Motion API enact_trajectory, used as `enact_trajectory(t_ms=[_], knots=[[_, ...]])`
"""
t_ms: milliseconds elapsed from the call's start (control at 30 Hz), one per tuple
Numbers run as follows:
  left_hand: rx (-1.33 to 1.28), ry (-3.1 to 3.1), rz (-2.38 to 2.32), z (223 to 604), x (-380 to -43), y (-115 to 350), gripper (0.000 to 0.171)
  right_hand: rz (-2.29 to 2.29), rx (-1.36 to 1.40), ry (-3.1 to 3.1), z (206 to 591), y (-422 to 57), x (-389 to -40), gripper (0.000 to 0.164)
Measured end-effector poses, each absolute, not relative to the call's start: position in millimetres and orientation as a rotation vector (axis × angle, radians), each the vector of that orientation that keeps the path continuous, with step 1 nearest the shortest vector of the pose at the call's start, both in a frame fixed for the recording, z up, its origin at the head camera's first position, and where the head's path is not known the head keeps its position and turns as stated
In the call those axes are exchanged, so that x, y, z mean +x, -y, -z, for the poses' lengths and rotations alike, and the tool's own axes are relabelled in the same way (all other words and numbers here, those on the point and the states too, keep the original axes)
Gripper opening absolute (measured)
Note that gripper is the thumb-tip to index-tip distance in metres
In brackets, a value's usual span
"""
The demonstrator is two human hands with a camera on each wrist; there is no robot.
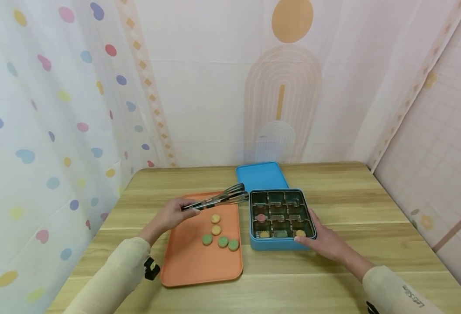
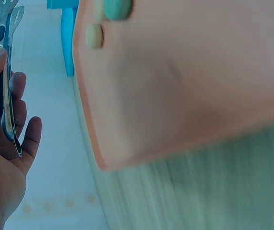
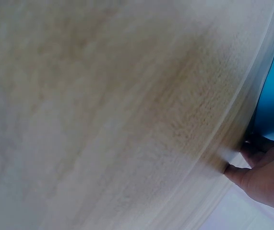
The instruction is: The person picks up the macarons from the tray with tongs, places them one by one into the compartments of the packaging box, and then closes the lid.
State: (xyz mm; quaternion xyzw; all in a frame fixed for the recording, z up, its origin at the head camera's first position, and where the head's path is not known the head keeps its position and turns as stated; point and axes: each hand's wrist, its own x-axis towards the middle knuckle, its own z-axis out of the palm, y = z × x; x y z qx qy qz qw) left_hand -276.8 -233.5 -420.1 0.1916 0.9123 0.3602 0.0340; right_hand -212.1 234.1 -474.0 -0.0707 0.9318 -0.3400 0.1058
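My left hand [image 1: 172,215] grips metal tongs [image 1: 218,200] with dark handle grips, above the back of an orange tray [image 1: 199,268]. The slotted tips point right, near the blue box [image 1: 277,245]. Two yellow cookies [image 1: 215,219] and three green cookies [image 1: 222,242] lie on the tray. A nine-compartment insert fills the box. One pink cookie [image 1: 261,217] sits in its middle-left compartment; yellow, green and yellow cookies occupy the front row. My right hand [image 1: 328,240] holds the box's front right corner, thumb at the front rim and fingers along the right side.
A blue lid [image 1: 263,176] lies behind the box. Everything rests on a wood-grain table [image 1: 313,288]. Patterned curtains [image 1: 207,87] hang behind the table and along both sides.
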Motion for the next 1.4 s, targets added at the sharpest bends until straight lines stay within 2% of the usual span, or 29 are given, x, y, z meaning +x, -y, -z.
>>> enact_trajectory(t_ms=[167,400,667,833,1400], knots=[[0.572,-2.836,-1.093,424,-267,264,0.028,1.006,-0.217,-2.749,473,-234,-213,0.111],[0.524,-2.861,-1.033,430,-244,311,0.035,1.002,-0.221,-2.747,473,-234,-212,0.110],[0.517,-2.677,-1.110,440,-225,350,0.033,1.012,-0.217,-2.736,472,-234,-211,0.110],[0.473,-2.655,-1.044,445,-218,358,0.043,1.013,-0.214,-2.733,472,-234,-211,0.110],[0.529,-2.649,-1.071,457,-217,350,0.029,1.003,-0.203,-2.739,473,-234,-211,0.110]])
